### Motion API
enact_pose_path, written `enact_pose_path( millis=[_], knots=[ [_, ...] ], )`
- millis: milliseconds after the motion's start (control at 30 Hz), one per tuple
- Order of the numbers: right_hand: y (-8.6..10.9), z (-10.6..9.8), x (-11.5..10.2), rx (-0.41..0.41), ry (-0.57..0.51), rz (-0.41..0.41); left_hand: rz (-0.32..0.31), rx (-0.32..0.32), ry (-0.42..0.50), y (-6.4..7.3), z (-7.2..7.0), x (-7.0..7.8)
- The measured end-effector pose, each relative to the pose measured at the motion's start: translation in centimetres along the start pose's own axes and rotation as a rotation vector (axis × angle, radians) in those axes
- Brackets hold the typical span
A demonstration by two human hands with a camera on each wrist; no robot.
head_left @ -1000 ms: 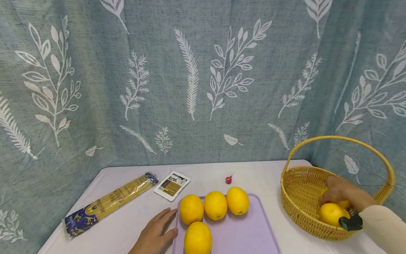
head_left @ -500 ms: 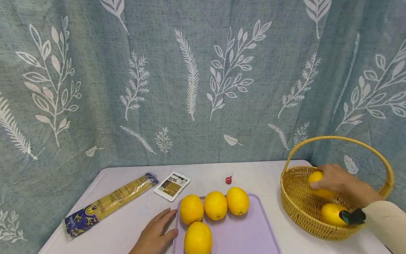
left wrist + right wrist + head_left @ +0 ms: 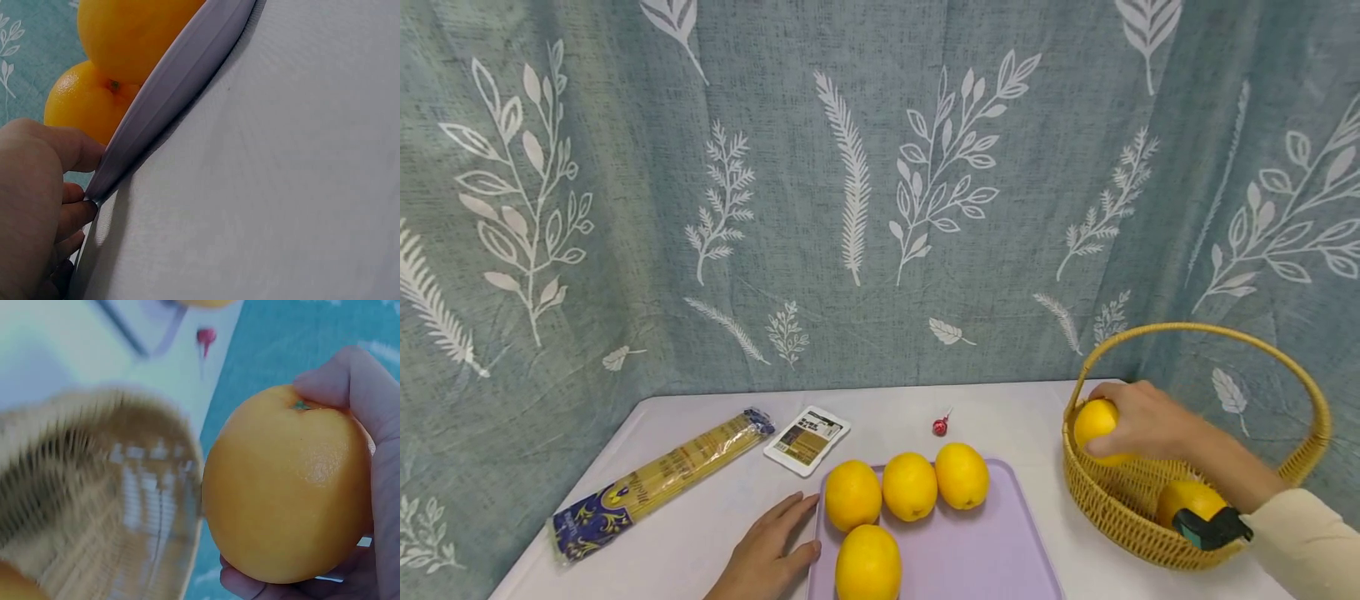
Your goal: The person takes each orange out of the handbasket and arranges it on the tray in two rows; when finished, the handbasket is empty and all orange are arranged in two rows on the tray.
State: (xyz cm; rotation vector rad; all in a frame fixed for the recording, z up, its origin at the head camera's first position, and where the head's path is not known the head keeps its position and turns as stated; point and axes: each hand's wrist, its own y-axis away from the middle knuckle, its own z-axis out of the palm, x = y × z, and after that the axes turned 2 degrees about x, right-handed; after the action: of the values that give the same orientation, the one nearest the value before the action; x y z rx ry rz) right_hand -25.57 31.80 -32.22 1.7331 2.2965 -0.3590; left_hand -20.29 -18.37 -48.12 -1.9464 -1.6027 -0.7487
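My right hand (image 3: 1152, 422) grips an orange (image 3: 1093, 425) at the left part of the wicker basket (image 3: 1093, 496), high near its rim. In the right wrist view the thumb lies by the stem end of the held orange (image 3: 287, 487), with fingers curled beneath. Another orange (image 3: 1187, 502) sits in the basket, partly hidden by a dark strap piece at the wrist. My left hand (image 3: 767, 550) rests on the table with relaxed fingers, thumb and fingertips at the left edge of the lilac tray (image 3: 970, 558). Several oranges (image 3: 868, 571) lie on that tray, three in a row at its back.
A long pack of spaghetti (image 3: 662, 483) lies at the left. Beside it is a flat white package with a printed label (image 3: 807, 439). Behind the tray lies a small red lollipop (image 3: 941, 426). The basket's tall handle (image 3: 1195, 327) arches over the right arm. A patterned curtain (image 3: 880, 200) hangs behind the table.
My right hand has lifted an orange from the basket's bottom and carried it left and up toward the rim. The left hand and the tray's oranges have stayed put.
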Motion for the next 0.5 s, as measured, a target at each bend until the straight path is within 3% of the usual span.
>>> enact_pose_path(
  millis=[233,500],
  knots=[
    [0.0,1.1,-3.3,0.016,-0.008,-0.078,0.002,0.000,0.006,0.0,-0.1,-0.1],
    [0.3,2.6,-6.9,-0.033,-0.063,-0.115,0.005,-0.007,0.016,0.0,-0.1,-0.2]
  ],
)
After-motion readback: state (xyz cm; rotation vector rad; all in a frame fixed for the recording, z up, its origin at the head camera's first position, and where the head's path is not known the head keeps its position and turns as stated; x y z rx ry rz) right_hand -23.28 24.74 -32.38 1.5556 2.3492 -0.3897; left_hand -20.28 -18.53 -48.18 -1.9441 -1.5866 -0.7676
